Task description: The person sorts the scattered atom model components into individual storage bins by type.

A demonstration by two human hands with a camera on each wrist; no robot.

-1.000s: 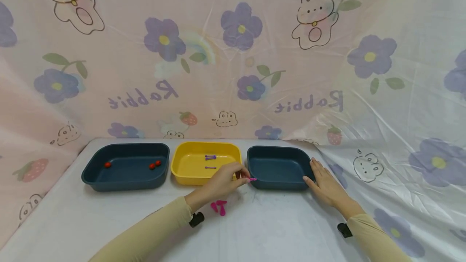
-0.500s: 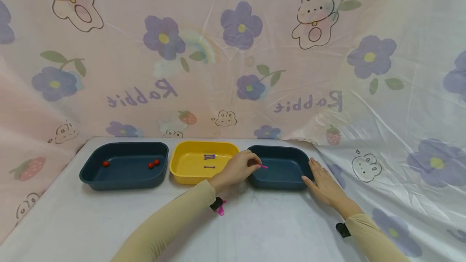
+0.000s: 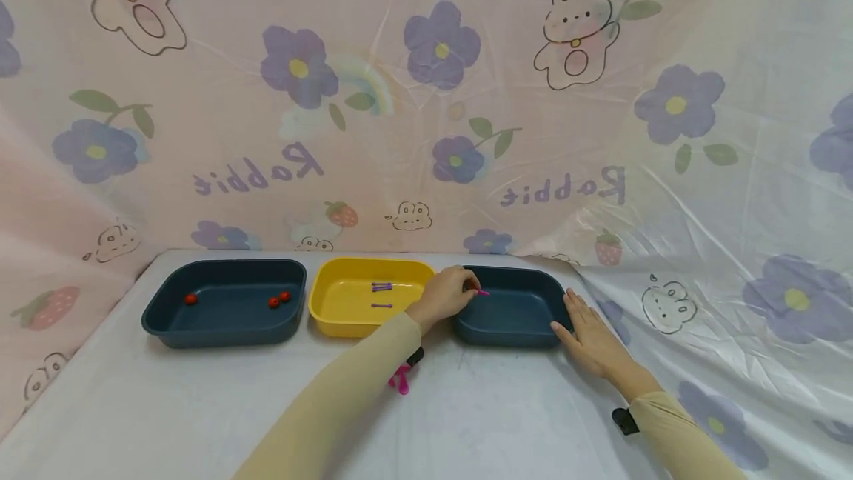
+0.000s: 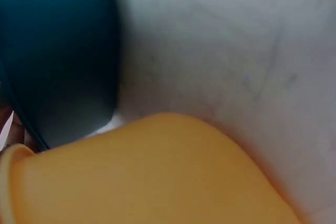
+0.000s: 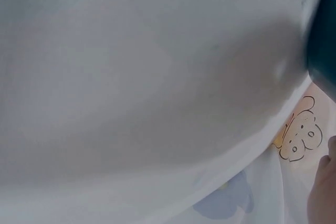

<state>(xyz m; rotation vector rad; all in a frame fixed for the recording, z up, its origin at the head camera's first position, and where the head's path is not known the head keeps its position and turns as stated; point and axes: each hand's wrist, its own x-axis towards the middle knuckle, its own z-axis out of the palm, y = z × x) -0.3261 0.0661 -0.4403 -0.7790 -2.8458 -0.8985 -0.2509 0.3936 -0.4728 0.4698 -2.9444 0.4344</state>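
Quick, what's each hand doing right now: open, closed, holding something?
Left hand: closed, pinching a small pink piece.
Right hand: open, touching the right-hand dark blue tray, holding nothing.

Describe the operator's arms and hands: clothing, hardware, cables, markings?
Human arms. The left sleeve and right sleeve are long, plain yellowish beige, reaching the wrists. The left hand and right hand are ungloved. Small black devices sit at both wrists, the left one partly hidden. No cables or markings that I can make out.
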